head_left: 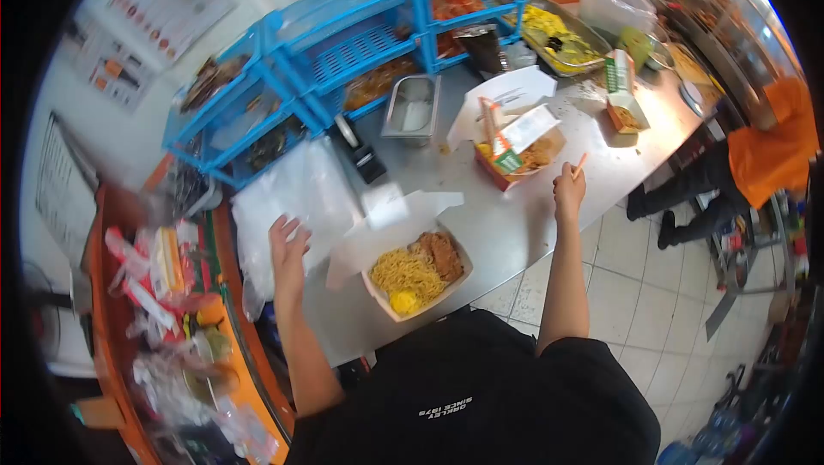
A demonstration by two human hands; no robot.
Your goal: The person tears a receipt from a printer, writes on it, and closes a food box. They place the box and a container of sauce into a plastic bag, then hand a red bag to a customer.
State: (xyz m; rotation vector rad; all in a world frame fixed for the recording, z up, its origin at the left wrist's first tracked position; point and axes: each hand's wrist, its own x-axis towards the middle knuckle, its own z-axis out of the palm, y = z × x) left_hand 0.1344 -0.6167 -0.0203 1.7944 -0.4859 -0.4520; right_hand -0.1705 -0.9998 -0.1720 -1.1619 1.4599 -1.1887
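Observation:
An open takeaway box (378, 289) stands on the metal counter in front of me, with yellow noodles (402, 274), a brown piece of fried meat (441, 257) and a yellow egg-like piece (404, 301) inside. My left hand (290, 240), fingers apart and holding nothing, hovers left of the box beside a stack of clear plastic bags (296, 195). My right hand (566, 190) is closed around a thin orange stick (581, 165) whose exact kind I cannot make out. Beyond that hand sits a second open food box (500, 175) with a white and green printed packet (525, 132) lying across it.
Blue plastic racks (352, 62) with food trays line the back. A steel container (411, 109) and a black-handled tool (367, 160) lie before them. Farther right are a tray of yellow food (562, 36) and a smaller box (627, 113). A person in orange (772, 147) stands at right.

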